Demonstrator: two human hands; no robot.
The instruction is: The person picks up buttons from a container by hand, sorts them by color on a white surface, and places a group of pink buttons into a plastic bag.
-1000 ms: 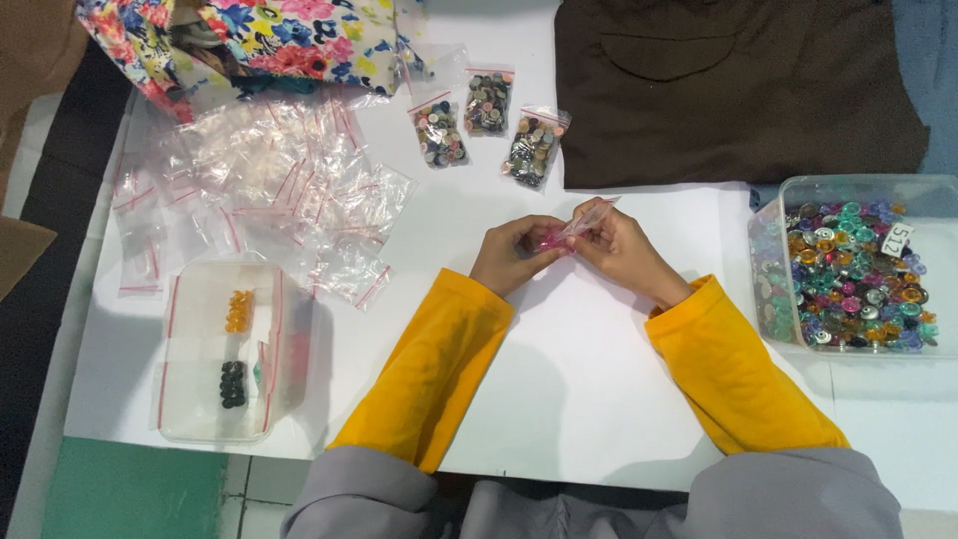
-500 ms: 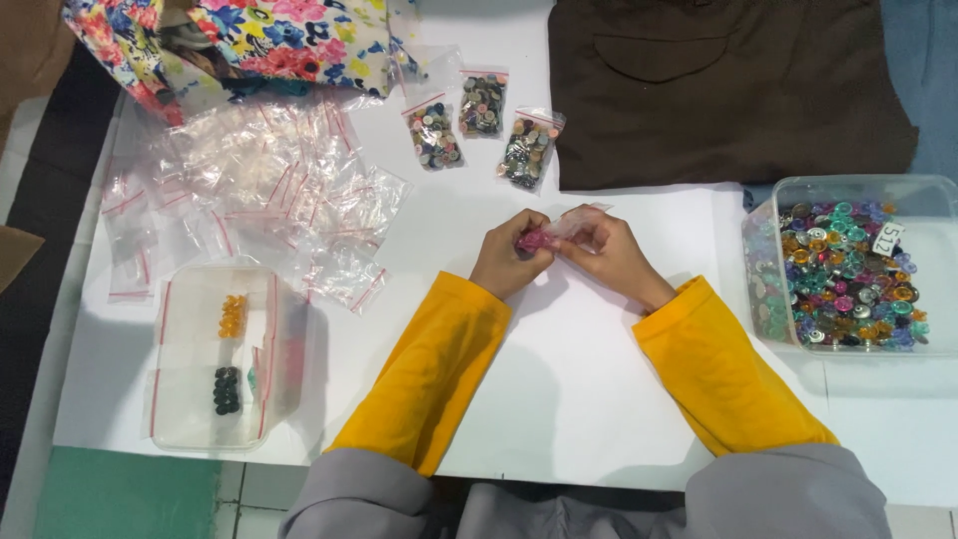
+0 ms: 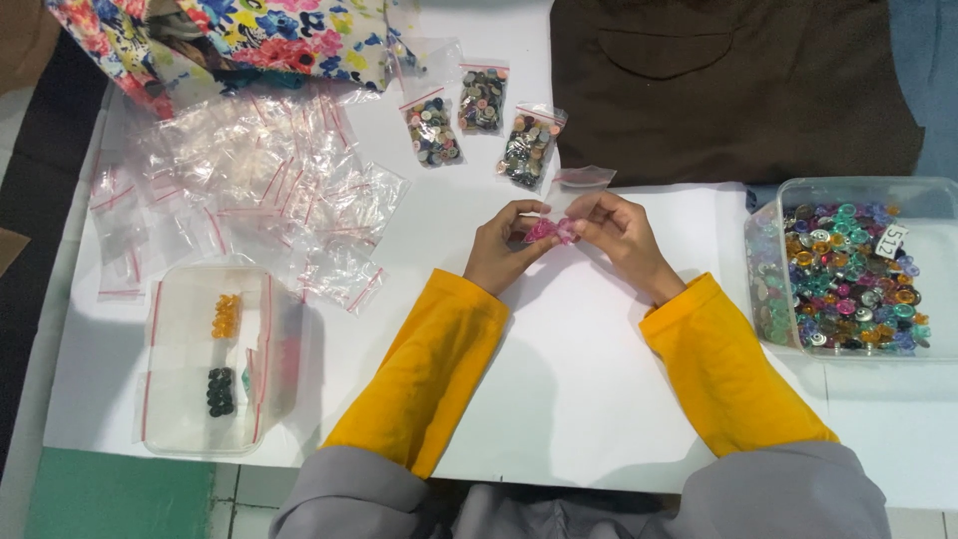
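Left hand (image 3: 501, 252): fingertips pinched on the left end of a small bag of pink pieces (image 3: 551, 231), thumb on top.
Right hand (image 3: 619, 235): fingertips closed on the right end of the same bag, touching the left hand's fingers.
Bag of pink pieces: held just above the white table (image 3: 579, 399), near the middle of the view; contents too small to tell apart.
At 12 o'clock of the hands: three filled button bags (image 3: 481, 125) in a row, and one flat clear bag (image 3: 584, 178) by the brown garment (image 3: 738, 90).
At 10 o'clock: heap of empty clear zip bags (image 3: 259, 190), floral cloth (image 3: 239, 40) beyond.
At 8 o'clock: clear compartment box (image 3: 205, 359) with orange and black beads.
At 3 o'clock: clear tub of mixed coloured buttons (image 3: 853, 274).
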